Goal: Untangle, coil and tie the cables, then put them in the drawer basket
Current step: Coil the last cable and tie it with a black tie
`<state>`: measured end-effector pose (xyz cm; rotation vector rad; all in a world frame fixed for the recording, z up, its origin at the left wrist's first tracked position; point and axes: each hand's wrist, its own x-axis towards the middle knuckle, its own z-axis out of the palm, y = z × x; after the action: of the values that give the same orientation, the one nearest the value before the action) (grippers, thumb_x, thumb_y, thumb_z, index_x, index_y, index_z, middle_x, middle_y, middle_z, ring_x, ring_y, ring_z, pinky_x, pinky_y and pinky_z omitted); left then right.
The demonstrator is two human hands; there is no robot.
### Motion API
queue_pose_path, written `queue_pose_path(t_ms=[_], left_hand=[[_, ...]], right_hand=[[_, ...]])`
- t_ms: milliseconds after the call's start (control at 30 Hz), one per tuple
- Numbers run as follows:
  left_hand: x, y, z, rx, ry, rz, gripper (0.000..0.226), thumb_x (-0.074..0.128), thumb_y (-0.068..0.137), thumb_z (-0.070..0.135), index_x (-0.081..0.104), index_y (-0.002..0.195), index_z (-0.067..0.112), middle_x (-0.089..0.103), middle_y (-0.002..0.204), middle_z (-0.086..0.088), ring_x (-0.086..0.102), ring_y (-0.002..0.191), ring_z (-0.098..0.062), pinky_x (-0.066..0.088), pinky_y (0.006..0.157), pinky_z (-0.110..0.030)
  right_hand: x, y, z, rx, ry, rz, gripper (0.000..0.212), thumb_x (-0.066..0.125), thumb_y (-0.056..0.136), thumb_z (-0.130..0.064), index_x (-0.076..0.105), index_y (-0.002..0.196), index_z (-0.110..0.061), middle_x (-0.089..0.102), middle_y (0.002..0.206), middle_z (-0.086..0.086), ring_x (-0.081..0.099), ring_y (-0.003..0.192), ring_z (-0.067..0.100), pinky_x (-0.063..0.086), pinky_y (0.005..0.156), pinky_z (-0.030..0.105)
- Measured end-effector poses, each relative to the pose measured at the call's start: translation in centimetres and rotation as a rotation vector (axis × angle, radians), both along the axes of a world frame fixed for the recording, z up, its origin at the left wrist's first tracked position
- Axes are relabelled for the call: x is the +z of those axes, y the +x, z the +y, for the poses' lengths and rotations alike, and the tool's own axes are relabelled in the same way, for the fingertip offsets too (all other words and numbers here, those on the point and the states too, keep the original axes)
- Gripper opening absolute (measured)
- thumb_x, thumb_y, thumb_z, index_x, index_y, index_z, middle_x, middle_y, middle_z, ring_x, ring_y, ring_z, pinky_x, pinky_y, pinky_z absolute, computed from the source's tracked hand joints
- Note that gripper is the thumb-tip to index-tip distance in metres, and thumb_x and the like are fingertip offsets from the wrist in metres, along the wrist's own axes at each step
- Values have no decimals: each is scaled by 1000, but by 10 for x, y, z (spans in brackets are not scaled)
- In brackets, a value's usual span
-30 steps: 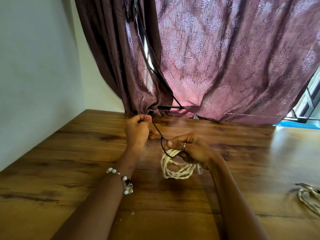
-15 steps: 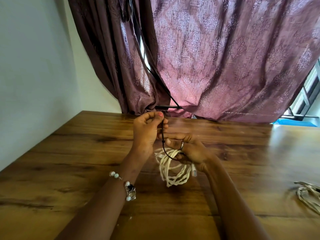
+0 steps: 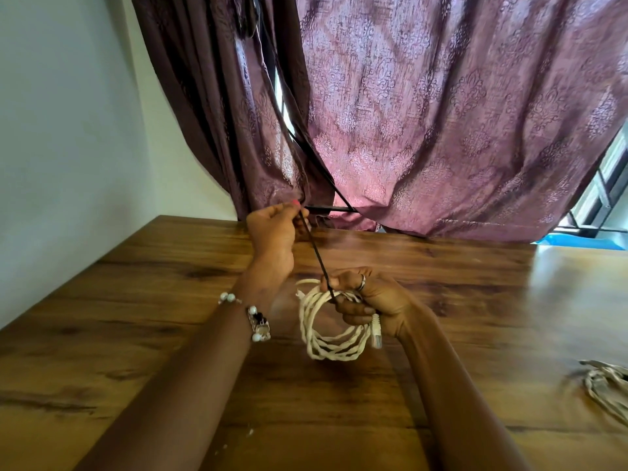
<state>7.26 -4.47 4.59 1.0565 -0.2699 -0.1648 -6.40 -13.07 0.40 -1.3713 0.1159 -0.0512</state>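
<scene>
A cream twisted cable (image 3: 326, 338) hangs as a coil of several loops just above the wooden table (image 3: 153, 321). My right hand (image 3: 368, 300) grips the top of the coil, and a grey-white plug (image 3: 375, 331) sticks out below its fingers. A thin black tie (image 3: 314, 251) runs taut from the coil up to my left hand (image 3: 273, 232), which pinches its upper end between thumb and fingers. The tie's lower end goes round the loops under my right thumb. No drawer basket is in view.
A second bundle of cream cable (image 3: 608, 389) lies on the table at the right edge. A maroon patterned curtain (image 3: 424, 113) hangs behind the table's far edge, with a dark strap across its gap. A pale wall stands to the left.
My left hand has pulled the black tie up and away to the far left, drawing it straight and taut. My right hand has kept its grip on the coil and shifted slightly nearer.
</scene>
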Motion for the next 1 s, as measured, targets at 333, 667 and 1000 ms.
queue_pose_path(t_ms=[333, 667, 1000], left_hand=[[-4, 14, -29, -76, -36, 129, 15, 59, 90, 2, 59, 75, 2, 63, 52, -6, 56, 42, -15, 48, 41, -22], [-20, -25, 26, -800, 556, -378, 60, 69, 70, 47, 65, 111, 3, 72, 101, -18, 68, 93, -34, 53, 87, -44], [-41, -48, 13, -468, 363, -399, 21, 66, 85, 4, 67, 105, -1, 61, 60, -8, 50, 39, -3, 38, 34, -17]], right_hand=[[4, 1, -3, -29, 58, -80, 10, 59, 77, -4, 61, 82, 5, 54, 54, 3, 39, 39, 6, 20, 32, 11], [3, 5, -9, -336, 207, -135, 33, 48, 89, 0, 68, 63, -7, 48, 49, 7, 34, 32, 8, 19, 30, 11], [2, 6, -1, -581, -1, -149, 16, 56, 90, -6, 72, 90, -9, 53, 49, 2, 32, 33, 7, 22, 31, 14]])
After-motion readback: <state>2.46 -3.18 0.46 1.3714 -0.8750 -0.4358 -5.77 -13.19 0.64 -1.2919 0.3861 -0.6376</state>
